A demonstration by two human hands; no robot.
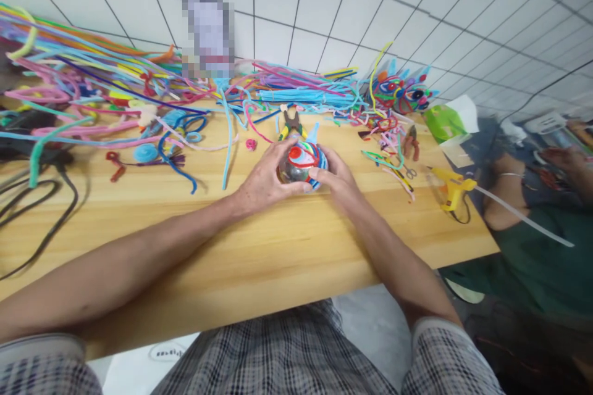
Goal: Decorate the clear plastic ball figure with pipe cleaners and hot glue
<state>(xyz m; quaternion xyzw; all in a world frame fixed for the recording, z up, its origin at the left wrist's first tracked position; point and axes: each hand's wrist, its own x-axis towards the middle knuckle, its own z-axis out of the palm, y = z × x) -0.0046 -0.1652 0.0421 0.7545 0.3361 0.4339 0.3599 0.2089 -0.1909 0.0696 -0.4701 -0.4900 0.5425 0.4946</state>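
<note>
- On my feed, the left hand (265, 176) and right hand (340, 176) are clamped around 1 clear ball (299, 163) trimmed with coiled pipe cleaners, near the middle of the table (296, 247). I can't tell whether its underside touches the wood.
- I judge a slip the nearest risk: the bare part looks smooth and round, so an uneven squeeze could let it roll out.
- The right thumb (319, 174) presses near the coils; too much push might smear or lift strips if any glue there is soft.
- The blue spike (314, 134) pokes up between the hands and could bend if a finger brushes it.
- The pliers (291, 118) lie just beyond the ball, so a forward shove might knock into their jaws.
- Farther left, I'd watch the loose blue pipe cleaner (226, 148), which a passing forearm could drag.
- Out right, the yellow glue gun (454, 186) sits near the table's end, its glue stick (523, 216) jutting past the edge beside a co-worker's arm (509, 194). A bump there could tip it; I can't tell whether it's hot.
</note>
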